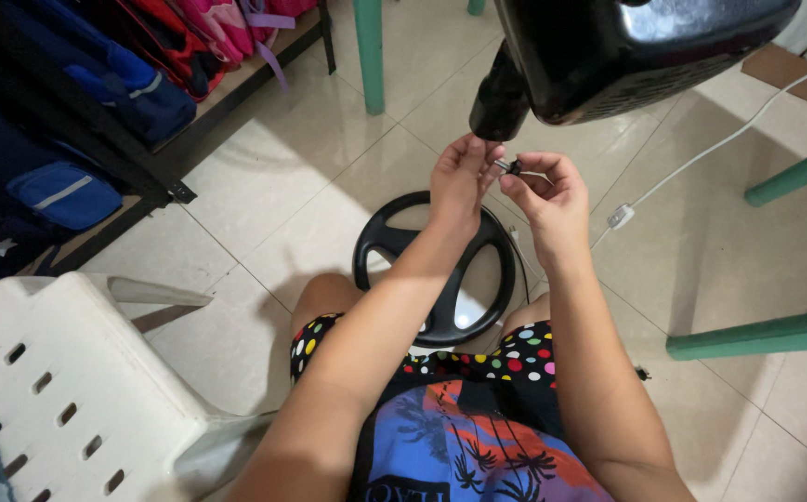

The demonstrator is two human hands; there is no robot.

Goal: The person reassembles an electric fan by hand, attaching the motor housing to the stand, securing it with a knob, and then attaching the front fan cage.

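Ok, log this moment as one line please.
left hand: on fan neck | right hand: pinching small dark screw-like part | fan motor housing: overhead | round black fan base: on floor

Pale tiled floor (264, 195) seen from above.
Directly below the grip, a round black fan base (436, 265) stands on the tiles; a white cord (701, 153) trails off right, a white plastic chair (69, 390) stands far left.

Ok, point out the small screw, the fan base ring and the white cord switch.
small screw (513, 167): head view, dark head between fingertips.
fan base ring (373, 244): head view, left rim.
white cord switch (620, 217): head view, its body.
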